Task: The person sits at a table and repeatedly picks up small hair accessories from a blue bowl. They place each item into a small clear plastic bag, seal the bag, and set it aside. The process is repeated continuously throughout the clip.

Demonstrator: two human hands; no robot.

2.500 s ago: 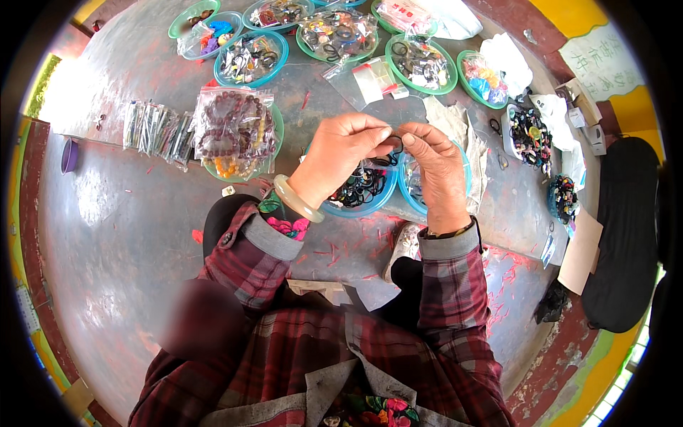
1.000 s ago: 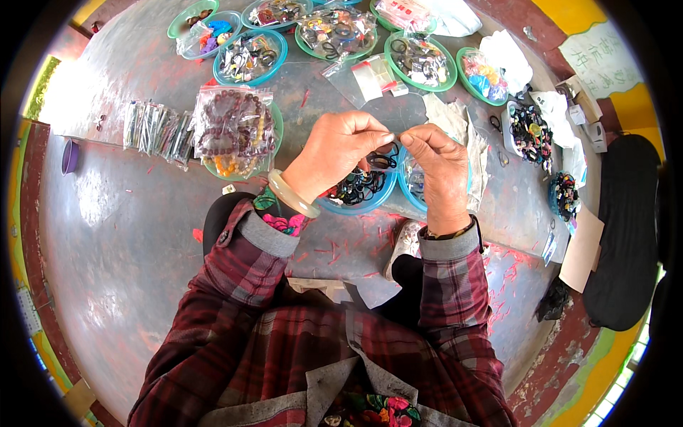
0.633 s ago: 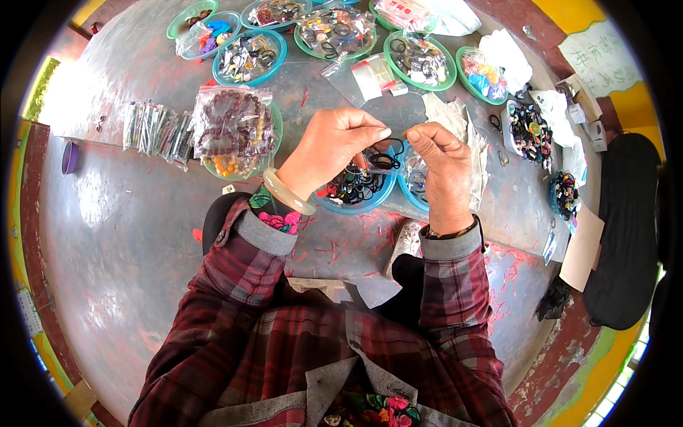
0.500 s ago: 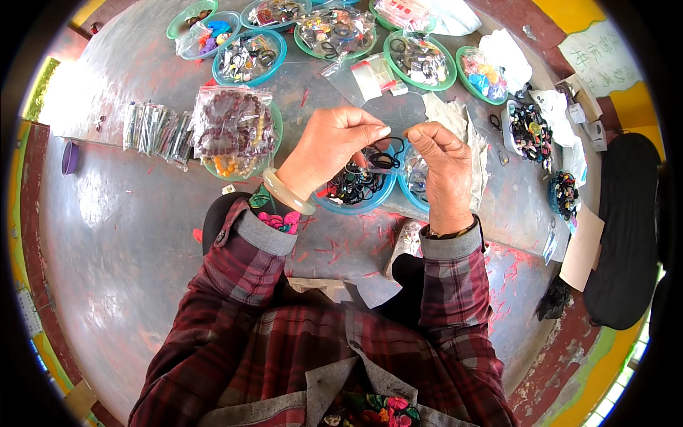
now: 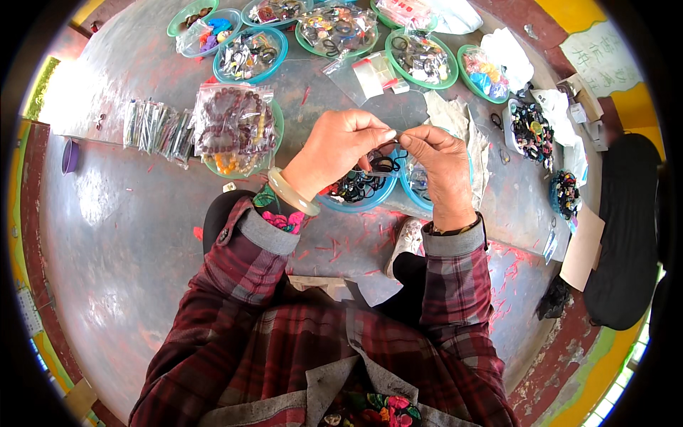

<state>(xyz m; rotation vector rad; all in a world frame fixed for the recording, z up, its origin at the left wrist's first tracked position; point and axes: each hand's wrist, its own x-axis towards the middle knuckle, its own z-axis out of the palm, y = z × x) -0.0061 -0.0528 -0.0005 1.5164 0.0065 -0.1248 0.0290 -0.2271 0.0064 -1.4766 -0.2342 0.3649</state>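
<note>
My left hand (image 5: 340,148), with a pale bangle at its wrist, pinches a thin black elastic hair tie (image 5: 403,154) between thumb and fingertips. From the other side my right hand (image 5: 445,174) pinches it as well, and the fingertips of both hands nearly meet. Part of the hair tie hangs in a loop below them; the rest hides behind the fingers. Under my hands stands a blue basin (image 5: 361,207) with black hair ties and small coloured pieces in it. A second blue basin (image 5: 421,202) is partly covered by my right hand.
A green basin (image 5: 278,135) with bagged bead bracelets (image 5: 235,124) stands left, beside packets of slim items (image 5: 156,129). Several basins of bagged trinkets line the far side. At right are a white tub (image 5: 511,139) of hair ties and a black padded seat (image 5: 621,231).
My right hand has moved slightly left, closing the gap to the left fingertips. The black loop that stood up between the hands has dropped lower.
</note>
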